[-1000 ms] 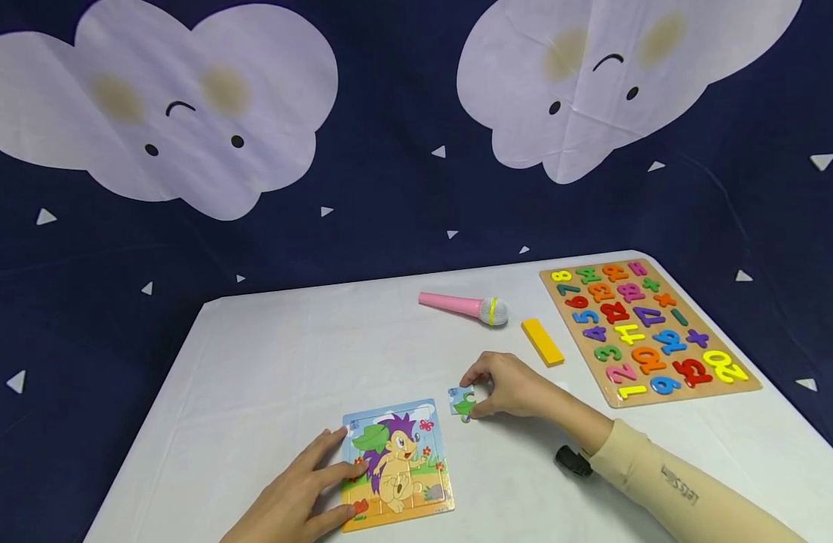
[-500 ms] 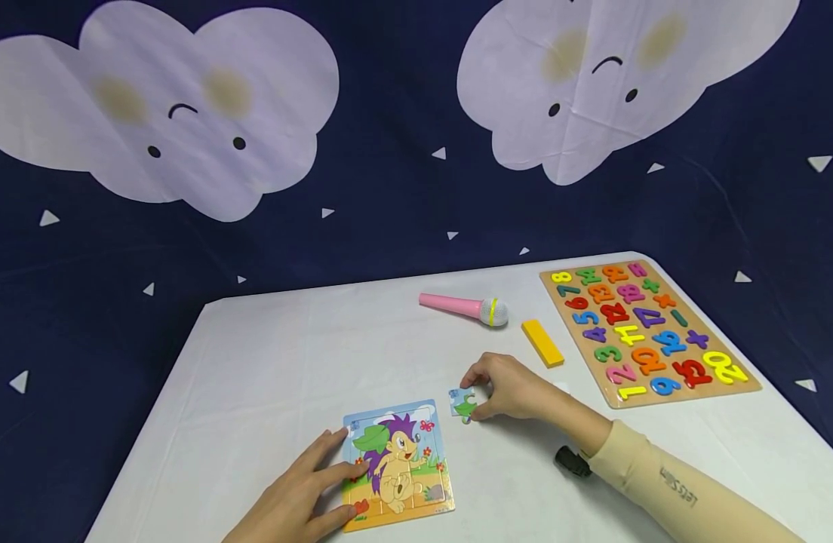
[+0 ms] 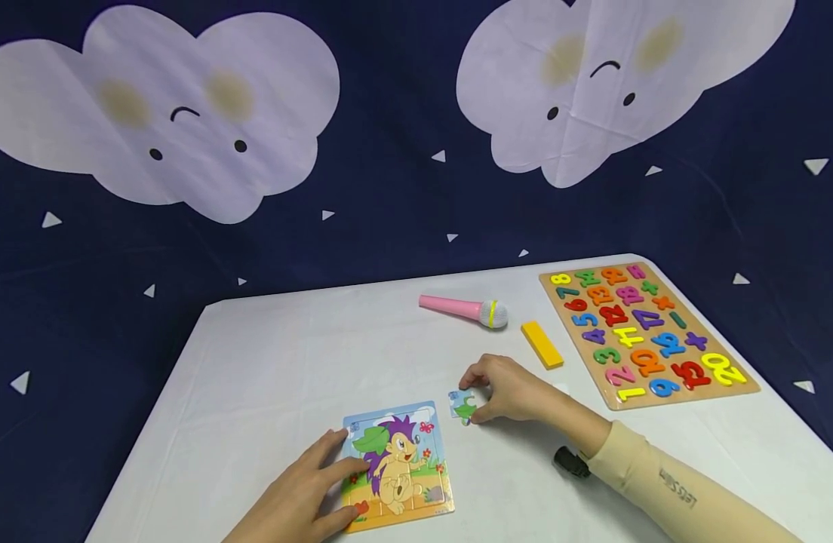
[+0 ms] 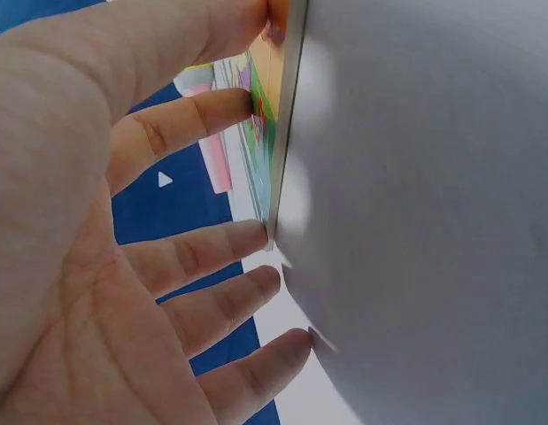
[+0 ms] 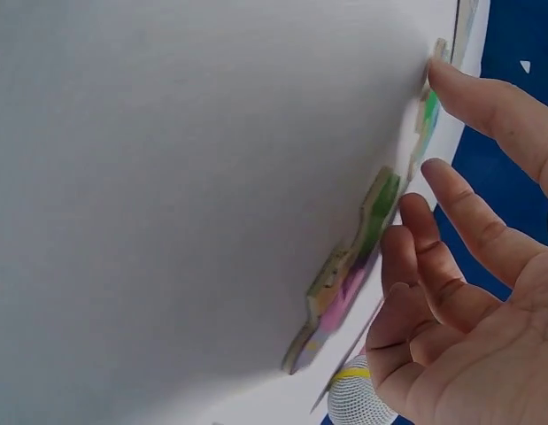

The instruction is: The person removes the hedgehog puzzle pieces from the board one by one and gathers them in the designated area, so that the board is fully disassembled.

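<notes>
A square jigsaw puzzle (image 3: 406,494) with a purple-haired hedgehog carrying a leaf lies at the front of the white table. My left hand (image 3: 290,490) rests along its left side, with the thumb and index finger on the picture and another fingertip at the upper left corner. To the right of the puzzle, my right hand (image 3: 511,388) pinches a small blue-and-green puzzle piece (image 3: 460,405) between thumb and index finger, low at the tabletop. In the right wrist view a second puzzle piece (image 5: 344,283), green and pink, lies by the curled other fingers; the head view hides it.
Beyond the hands lie a pink toy microphone (image 3: 457,306) and a yellow block (image 3: 542,345). A wooden number board (image 3: 596,388) with several coloured numerals takes up the right side. A small black object (image 3: 571,462) is beside the right wrist. A dark cloud-print cloth (image 3: 389,166) hangs behind.
</notes>
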Action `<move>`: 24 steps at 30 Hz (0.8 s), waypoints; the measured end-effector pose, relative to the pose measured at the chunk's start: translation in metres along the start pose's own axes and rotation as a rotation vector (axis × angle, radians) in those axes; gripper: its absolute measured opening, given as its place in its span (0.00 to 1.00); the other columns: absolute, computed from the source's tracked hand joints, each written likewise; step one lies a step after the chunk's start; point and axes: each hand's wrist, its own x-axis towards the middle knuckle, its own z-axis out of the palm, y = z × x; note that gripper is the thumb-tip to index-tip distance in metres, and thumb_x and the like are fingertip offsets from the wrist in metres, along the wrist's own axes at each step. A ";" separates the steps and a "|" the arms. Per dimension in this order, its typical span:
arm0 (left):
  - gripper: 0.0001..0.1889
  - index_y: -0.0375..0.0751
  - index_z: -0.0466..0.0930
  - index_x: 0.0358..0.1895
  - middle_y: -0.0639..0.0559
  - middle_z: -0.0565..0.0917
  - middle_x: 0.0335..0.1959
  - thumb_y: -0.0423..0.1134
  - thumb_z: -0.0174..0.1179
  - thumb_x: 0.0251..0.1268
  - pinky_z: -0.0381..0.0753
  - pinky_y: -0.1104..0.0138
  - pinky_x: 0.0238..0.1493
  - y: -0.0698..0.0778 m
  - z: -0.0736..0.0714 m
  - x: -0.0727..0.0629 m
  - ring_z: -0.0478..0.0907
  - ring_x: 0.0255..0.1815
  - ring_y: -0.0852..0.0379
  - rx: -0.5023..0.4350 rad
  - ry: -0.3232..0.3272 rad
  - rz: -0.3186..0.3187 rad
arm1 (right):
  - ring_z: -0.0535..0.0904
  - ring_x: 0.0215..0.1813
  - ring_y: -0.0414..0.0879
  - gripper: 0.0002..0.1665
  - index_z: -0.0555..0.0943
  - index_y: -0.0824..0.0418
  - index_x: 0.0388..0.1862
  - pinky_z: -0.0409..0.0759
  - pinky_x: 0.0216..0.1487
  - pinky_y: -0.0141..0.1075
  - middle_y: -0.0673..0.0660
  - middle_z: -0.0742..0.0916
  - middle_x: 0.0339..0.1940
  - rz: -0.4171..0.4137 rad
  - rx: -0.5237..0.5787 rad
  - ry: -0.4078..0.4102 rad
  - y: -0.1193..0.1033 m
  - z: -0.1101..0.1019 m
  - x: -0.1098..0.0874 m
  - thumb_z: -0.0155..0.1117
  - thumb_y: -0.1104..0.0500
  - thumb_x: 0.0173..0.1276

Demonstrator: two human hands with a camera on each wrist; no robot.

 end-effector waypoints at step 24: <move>0.26 0.66 0.81 0.71 0.45 0.77 0.75 0.56 0.69 0.71 0.84 0.41 0.67 0.017 0.004 0.006 0.78 0.71 0.43 0.142 0.045 0.203 | 0.78 0.44 0.36 0.24 0.91 0.54 0.55 0.81 0.48 0.34 0.47 0.89 0.47 -0.264 -0.189 0.028 -0.060 0.049 -0.021 0.85 0.52 0.59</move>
